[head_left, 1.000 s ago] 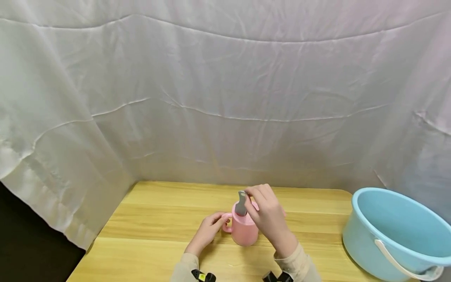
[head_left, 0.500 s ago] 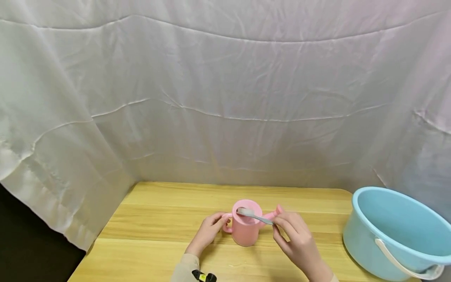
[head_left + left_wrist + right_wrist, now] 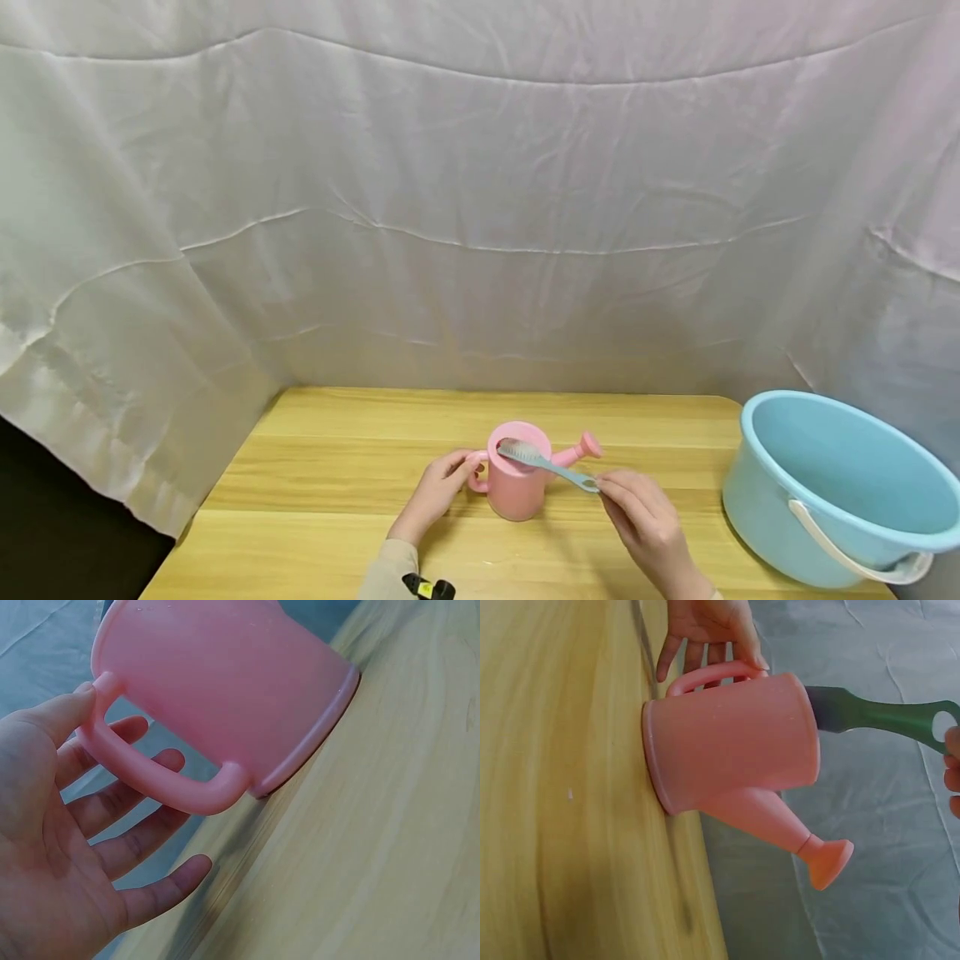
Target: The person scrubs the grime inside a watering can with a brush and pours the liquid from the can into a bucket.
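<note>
A pink watering can [image 3: 516, 493] stands upright on the wooden table, its spout pointing right. My left hand [image 3: 437, 493] holds its handle [image 3: 161, 780]; in the left wrist view the thumb lies on the upper end while the fingers spread behind the loop. With thumb and fingertips, my right hand [image 3: 647, 527] pinches the holed end of a blue-grey scrub brush [image 3: 564, 473]. The brush slants over the can's top, its pale bristled head at the opening. In the right wrist view the brush handle [image 3: 889, 715] extends out from the rim, where part of the head is hidden.
At the right edge of the table [image 3: 330, 467] sits a large light-blue bucket [image 3: 772, 508] with a white handle [image 3: 832, 542]. Grey-white curtain cloth [image 3: 480, 208] hangs behind and along both sides.
The brush came up from steep inside the can to a slant across its opening, as my right hand moved right and lower. My left hand stayed at the handle.
</note>
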A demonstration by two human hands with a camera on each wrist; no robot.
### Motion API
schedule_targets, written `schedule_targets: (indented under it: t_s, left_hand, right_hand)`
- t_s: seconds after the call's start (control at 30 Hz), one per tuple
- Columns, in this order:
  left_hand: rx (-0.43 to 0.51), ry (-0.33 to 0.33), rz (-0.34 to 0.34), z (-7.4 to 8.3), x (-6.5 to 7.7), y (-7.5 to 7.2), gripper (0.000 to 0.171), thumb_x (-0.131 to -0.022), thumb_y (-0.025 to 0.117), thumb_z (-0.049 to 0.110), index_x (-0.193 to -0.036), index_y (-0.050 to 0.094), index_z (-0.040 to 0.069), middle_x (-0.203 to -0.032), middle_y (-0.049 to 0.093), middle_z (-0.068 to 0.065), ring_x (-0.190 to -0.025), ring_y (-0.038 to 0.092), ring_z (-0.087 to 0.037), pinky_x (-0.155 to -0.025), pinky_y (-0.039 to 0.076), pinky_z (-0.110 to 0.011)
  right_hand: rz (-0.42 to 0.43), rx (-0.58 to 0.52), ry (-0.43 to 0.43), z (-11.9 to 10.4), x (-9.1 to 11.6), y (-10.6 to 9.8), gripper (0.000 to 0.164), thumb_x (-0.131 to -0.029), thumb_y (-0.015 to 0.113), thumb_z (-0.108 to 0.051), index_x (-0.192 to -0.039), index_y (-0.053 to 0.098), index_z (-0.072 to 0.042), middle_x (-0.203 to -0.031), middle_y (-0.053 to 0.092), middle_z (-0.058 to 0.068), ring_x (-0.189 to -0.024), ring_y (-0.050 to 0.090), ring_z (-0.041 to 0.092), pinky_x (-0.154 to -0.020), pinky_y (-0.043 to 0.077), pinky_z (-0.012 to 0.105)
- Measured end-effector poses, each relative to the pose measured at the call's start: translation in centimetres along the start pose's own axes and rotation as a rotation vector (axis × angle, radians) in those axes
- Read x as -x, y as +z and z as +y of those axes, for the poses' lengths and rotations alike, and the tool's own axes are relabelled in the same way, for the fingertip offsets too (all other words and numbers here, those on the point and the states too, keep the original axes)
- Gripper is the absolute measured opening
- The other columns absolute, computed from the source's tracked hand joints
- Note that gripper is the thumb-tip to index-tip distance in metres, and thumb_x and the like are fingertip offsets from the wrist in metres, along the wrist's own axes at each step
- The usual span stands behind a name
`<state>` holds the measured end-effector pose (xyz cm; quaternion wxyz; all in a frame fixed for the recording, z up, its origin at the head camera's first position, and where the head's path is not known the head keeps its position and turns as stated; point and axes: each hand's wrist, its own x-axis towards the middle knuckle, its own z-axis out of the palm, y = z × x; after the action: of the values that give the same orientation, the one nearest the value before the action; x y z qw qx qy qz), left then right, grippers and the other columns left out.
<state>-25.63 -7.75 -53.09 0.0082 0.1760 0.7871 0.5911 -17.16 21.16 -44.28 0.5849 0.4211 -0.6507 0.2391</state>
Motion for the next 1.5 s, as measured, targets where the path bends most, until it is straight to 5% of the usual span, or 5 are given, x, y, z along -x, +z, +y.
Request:
schedule_targets:
  t_s: [0.23,0.53,0.97,1.23,1.5]
  left_hand:
    - [0.013,0.0,0.004,0.0,0.1,0.0,0.028,-0.099,0.053,0.04,-0.11,0.069,0.02,-0.093,0.072,-0.012,-0.105,0.062,-0.023,-0.089,0.046,-0.027]
    - [0.047,-0.014,0.0,0.3,0.1,0.0,0.026,-0.099,0.055,0.037,-0.112,0.069,0.02,-0.093,0.071,-0.013,-0.107,0.061,-0.026,-0.087,0.046,-0.027]
    - [0.025,-0.008,-0.014,0.2,0.1,0.0,0.03,-0.099,0.052,0.042,-0.111,0.068,0.02,-0.096,0.071,-0.016,-0.105,0.061,-0.026,-0.082,0.047,-0.025]
    - [0.025,-0.019,-0.009,0.0,0.1,0.0,0.03,-0.098,0.053,0.042,-0.112,0.069,0.021,-0.099,0.071,-0.014,-0.104,0.06,-0.02,-0.084,0.046,-0.026]
    - [0.03,-0.014,-0.001,0.5,0.2,0.0,0.027,-0.099,0.054,0.037,-0.112,0.069,0.019,-0.095,0.071,-0.015,-0.109,0.061,-0.027,-0.095,0.045,-0.036]
  right_hand:
    - [0.152,0.025,0.027,1.1,-0.8,-0.9,0.028,-0.094,0.063,-0.009,-0.075,0.068,0.01,-0.072,0.067,0.022,-0.068,0.06,0.029,-0.086,0.051,0.017]
    - [0.25,0.178,0.142,3.8,0.8,-3.6,0.029,-0.092,0.068,-0.014,-0.075,0.069,0.009,-0.075,0.067,0.022,-0.076,0.062,0.026,-0.092,0.048,0.014]
    - [0.012,0.343,0.323,6.2,5.2,-5.3,0.046,-0.101,0.053,-0.03,-0.08,0.069,0.008,-0.081,0.066,0.021,-0.08,0.055,0.034,-0.099,0.034,0.005]
    - [-0.168,0.427,0.278,7.1,7.7,-4.7,0.043,-0.104,0.046,-0.027,-0.081,0.067,0.003,-0.08,0.066,0.013,-0.076,0.059,0.031,-0.077,0.04,0.033]
    - [-0.375,0.451,0.321,6.7,8.5,-4.6,0.05,-0.106,0.036,-0.035,-0.079,0.064,-0.005,-0.08,0.064,0.005,-0.076,0.059,0.026,-0.071,0.042,0.038]
